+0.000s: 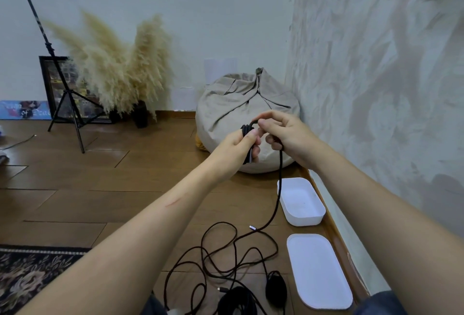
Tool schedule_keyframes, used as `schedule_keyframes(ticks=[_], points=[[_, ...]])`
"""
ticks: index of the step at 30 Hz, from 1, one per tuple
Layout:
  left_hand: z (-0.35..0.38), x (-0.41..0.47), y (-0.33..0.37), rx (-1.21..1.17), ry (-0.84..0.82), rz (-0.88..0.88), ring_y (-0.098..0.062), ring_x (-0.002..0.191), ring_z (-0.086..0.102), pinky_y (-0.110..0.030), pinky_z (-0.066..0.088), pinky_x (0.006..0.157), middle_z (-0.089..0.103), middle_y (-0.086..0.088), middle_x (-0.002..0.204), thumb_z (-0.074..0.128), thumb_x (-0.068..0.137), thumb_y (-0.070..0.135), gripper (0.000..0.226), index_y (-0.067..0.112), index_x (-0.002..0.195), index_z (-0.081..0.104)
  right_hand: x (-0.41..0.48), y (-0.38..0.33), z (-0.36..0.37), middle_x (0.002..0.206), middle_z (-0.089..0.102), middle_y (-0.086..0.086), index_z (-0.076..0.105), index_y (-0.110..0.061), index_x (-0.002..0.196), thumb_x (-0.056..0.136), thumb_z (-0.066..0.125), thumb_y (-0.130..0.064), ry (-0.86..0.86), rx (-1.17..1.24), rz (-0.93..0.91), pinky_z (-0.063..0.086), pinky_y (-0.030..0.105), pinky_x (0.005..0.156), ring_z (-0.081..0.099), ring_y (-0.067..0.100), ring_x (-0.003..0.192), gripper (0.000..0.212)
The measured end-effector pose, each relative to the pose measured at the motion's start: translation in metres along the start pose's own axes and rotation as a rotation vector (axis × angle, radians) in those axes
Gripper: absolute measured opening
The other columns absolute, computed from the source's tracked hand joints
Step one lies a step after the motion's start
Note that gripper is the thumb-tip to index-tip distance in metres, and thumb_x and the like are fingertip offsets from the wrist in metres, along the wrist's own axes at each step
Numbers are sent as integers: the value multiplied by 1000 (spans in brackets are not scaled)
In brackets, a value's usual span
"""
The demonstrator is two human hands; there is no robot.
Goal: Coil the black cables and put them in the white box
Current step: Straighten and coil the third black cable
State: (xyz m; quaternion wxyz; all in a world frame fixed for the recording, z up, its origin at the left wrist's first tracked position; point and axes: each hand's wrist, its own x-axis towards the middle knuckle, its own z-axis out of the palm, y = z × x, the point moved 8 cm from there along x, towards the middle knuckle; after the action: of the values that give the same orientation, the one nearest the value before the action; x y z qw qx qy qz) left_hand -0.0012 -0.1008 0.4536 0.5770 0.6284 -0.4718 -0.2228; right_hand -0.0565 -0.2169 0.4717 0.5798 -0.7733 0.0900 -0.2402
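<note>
Forearms (155,226) raised so slack hangs free, I am gripping the coil (247,129) with my left hand (239,145) and pinching the cable (279,189) with my right hand (288,136).

The thin black cable (278,189) looks matt with a woven, cloth-like cover, and the small plug (252,227) at its end shines like silver metal. The white rectangular box (307,219) and the flat white lid (319,272) beside it are smooth plastic with a soft, dull finish. The brown floor (100,176) is smooth wooden board with a weak gloss, the round beige beanbag (226,108) is matt wrinkled cloth, and the pale wall (376,88) on the right is rough plaster.
</note>
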Motion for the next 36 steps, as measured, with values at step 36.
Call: schedule_keyframes(ticks=[36], points=[[-85, 10, -22, 28, 533, -22, -18, 77, 56, -38, 48, 84, 57, 3, 73, 44, 108, 26, 29, 17, 83, 54, -3, 12, 77, 68, 67, 0, 62, -14, 97, 104, 50, -29, -280, -714, 19, 42, 27, 63, 54, 8, 58, 20]])
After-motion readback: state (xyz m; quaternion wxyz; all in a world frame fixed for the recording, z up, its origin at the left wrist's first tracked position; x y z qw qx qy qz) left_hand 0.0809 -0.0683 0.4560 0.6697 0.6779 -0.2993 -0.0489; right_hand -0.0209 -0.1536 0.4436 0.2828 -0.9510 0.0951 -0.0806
